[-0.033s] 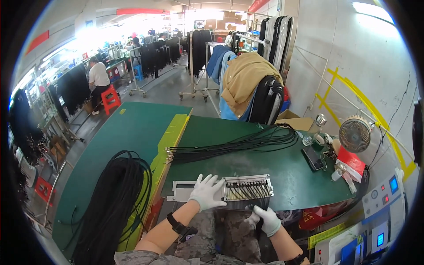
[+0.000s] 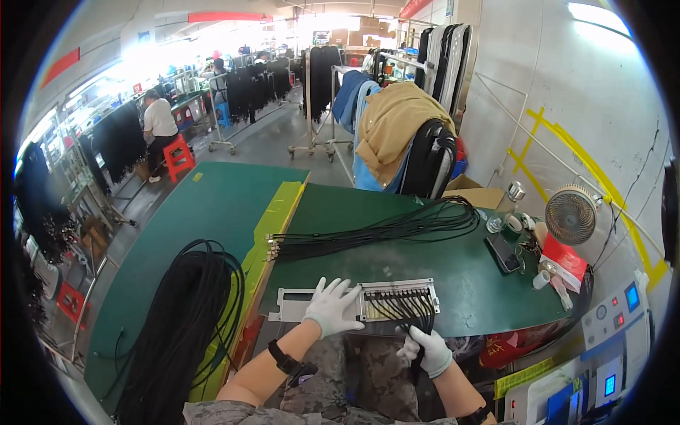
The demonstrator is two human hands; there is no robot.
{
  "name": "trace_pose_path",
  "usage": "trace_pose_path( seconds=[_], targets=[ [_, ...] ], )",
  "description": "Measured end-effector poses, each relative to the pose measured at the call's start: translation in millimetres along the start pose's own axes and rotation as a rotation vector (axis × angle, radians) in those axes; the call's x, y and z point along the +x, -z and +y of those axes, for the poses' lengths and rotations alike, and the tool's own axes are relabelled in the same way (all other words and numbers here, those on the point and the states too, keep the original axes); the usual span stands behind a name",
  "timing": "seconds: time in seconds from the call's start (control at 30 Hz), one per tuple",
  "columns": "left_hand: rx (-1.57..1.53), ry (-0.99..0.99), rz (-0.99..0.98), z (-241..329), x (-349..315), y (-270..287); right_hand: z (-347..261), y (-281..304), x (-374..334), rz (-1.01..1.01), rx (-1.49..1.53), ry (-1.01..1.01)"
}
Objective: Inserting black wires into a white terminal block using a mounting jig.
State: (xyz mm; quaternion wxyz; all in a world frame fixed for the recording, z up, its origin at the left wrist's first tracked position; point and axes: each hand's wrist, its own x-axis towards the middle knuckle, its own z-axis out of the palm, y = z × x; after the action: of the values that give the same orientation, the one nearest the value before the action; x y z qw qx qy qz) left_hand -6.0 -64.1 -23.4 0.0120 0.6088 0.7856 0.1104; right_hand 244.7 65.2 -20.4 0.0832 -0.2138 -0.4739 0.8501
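A silver metal fixture (image 2: 399,300) lies at the near edge of the green table, with a row of black cables (image 2: 418,306) set side by side in its right half. My left hand (image 2: 330,307), in a white glove, rests on the middle of the fixture with its fingers spread. Just below the fixture, my gloved right hand (image 2: 429,351) is closed around the gathered cables, which run from the fixture down toward my lap. Its fingertips are partly hidden by the cables.
Another bundle of black cables (image 2: 375,234) lies across the table behind the fixture. A large heap of black cable (image 2: 180,326) is on the left, beyond a yellow strip (image 2: 273,219). A phone (image 2: 502,253), a glass bottle (image 2: 504,209) and a small fan (image 2: 571,214) stand at the right.
My right hand has turned and lifted slightly, and the cables now rise in a tighter bunch at its fingers. My left hand has stayed in place.
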Motion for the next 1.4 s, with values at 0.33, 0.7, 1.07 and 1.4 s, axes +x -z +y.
trace_pose_path(
  seconds=[0.33,0.7,1.07,1.4],
  targets=[
    [-0.025,0.004,0.013,-1.0,3.2,-0.2,65.8,11.2,-62.0,0.072,0.071,-0.231],
    [-1.039,-0.438,-0.248,98.2,-32.3,18.7,-1.5,-30.0,-90.5,-0.006,-0.144,0.021],
    [-2.323,0.219,0.182,73.6,-16.2,79.8,48.9,8.8,-81.5,0.442,-1.239,0.117],
    [-2.462,0.544,0.768,-87.5,5.4,70.8,-176.3,17.8,-22.4,0.635,-2.129,0.616]
  ],
)
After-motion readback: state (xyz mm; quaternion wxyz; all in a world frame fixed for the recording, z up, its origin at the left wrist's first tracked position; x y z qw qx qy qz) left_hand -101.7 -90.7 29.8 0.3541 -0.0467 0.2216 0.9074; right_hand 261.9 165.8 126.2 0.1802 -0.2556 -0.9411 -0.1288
